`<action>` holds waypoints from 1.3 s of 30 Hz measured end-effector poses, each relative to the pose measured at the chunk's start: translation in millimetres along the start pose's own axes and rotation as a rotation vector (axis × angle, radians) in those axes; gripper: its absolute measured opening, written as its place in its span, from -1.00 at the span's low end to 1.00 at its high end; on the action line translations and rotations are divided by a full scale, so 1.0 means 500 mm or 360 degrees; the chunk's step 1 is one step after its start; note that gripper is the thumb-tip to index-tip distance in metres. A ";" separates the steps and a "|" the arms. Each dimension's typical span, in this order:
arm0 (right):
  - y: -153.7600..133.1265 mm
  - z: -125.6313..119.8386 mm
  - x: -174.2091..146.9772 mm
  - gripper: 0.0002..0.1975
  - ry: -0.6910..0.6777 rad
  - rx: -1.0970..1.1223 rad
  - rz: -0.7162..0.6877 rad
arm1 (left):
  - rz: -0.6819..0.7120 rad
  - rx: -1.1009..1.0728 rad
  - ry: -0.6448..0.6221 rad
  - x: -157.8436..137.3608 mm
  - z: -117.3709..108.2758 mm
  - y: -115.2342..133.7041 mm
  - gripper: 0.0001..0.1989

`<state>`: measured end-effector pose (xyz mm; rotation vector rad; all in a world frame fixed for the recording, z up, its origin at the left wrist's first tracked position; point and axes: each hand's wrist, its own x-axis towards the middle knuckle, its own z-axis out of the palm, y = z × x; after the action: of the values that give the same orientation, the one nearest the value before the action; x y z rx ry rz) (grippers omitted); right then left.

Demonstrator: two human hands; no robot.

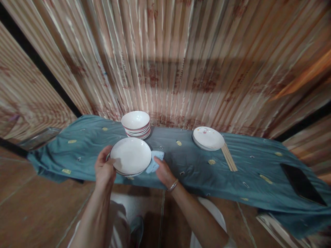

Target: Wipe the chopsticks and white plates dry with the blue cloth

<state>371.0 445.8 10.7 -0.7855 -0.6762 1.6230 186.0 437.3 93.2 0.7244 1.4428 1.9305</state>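
A round white plate (131, 156) is tilted toward me at the front left of the table. My left hand (104, 165) grips its left rim, thumb over the edge. At the right rim my right hand (163, 171) is closed on a light blue cloth (156, 161), which reaches the plate's edge. Part of another white dish shows beneath the plate; how many lie there I cannot tell. Just behind stands a stack of white bowls (135, 120) with red bands.
A stack of flower-patterned plates (208, 138) stands right of centre, with wooden chopsticks (229, 157) beside it. A black flat object (302, 184) lies at the right end of the teal tablecloth (191, 175). Pleated curtains (165, 69) hang behind. A white stool (210, 210) stands below.
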 end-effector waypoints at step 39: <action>-0.266 -0.260 -0.116 -0.46 0.0271 -0.2985 -0.0515 | -0.1223 -0.0325 -0.0619 -0.257 0.249 -0.128 -0.80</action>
<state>560.8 415.0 43.0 -1.8713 -2.0525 0.1842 372.1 433.2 54.9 0.3405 1.0437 1.2302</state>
